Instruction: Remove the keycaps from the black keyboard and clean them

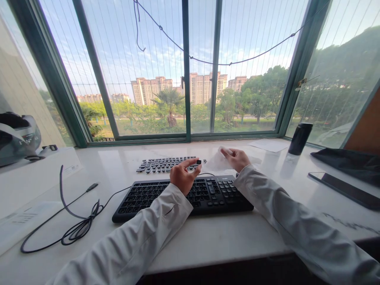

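My left hand [183,175] hovers over a black keyboard [181,196] and pinches a small black keycap [198,162] between thumb and forefinger. My right hand [236,158] is closed on a thin white wipe [218,161] held up just to the right of the keycap. Behind the keyboard, loose black keycaps [166,164] lie in rows on the white desk [208,237]. Both arms wear white sleeves.
The keyboard's black cable [77,227] coils at the left. A black cylindrical cup [299,138] stands at the back right, near a sheet of paper [268,145]. A dark phone or tablet [344,189] and dark cloth [350,162] lie right. A helmet [18,138] sits far left.
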Tool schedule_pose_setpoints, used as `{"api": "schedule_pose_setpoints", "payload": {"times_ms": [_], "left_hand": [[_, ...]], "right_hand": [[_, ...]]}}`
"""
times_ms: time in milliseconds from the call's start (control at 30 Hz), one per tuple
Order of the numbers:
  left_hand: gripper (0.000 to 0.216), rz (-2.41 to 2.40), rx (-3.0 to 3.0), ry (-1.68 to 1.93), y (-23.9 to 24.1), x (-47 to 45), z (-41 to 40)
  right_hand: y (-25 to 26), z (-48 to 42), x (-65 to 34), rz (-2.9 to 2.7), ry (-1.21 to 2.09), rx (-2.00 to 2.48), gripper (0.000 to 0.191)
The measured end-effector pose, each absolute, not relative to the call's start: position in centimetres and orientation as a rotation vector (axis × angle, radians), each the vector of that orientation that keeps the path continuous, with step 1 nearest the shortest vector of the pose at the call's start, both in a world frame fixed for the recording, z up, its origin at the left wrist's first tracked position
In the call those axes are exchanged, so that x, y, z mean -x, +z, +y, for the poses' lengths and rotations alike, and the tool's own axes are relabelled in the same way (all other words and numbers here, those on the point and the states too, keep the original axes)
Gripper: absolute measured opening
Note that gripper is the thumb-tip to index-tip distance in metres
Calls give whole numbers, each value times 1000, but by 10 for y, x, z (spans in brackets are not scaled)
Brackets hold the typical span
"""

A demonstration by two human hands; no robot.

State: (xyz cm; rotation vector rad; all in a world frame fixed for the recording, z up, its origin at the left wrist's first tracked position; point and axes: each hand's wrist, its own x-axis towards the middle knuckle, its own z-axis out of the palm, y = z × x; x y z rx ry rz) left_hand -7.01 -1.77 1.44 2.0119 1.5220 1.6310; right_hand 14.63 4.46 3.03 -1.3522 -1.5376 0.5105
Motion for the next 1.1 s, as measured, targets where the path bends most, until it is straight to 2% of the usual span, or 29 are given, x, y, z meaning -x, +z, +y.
{"api": "schedule_pose_setpoints", "payload": {"times_ms": [67,167,333,433,533,667,800,1100], "left_hand": [[29,1522,-2034,1623,13,70,-18],[28,1504,-2059,1614,12,70,-17],[27,1489,-2091,1602,13,70,-17],[27,1469,-2123,1529,14,70,-18],[29,1368,-2162,1431,14,69,-19],[43,1273,-2176,1303,13,68,-20],[55,1289,-2174,1227,12,67,-20],[59,1226,-2227,1121,4,66,-15]], "right_hand": [[35,49,-159,-1488,209,1462,48],[35,56,-172,-1451,57,1601,37],[28,55,-174,-1595,-187,1776,61],[32,43,-163,-1701,-339,1563,51],[38,29,-148,-1986,-222,1145,34],[38,18,-134,-2224,-39,785,27],[32,20,-133,-2290,34,724,31],[31,24,-135,-2415,47,760,29]]}}
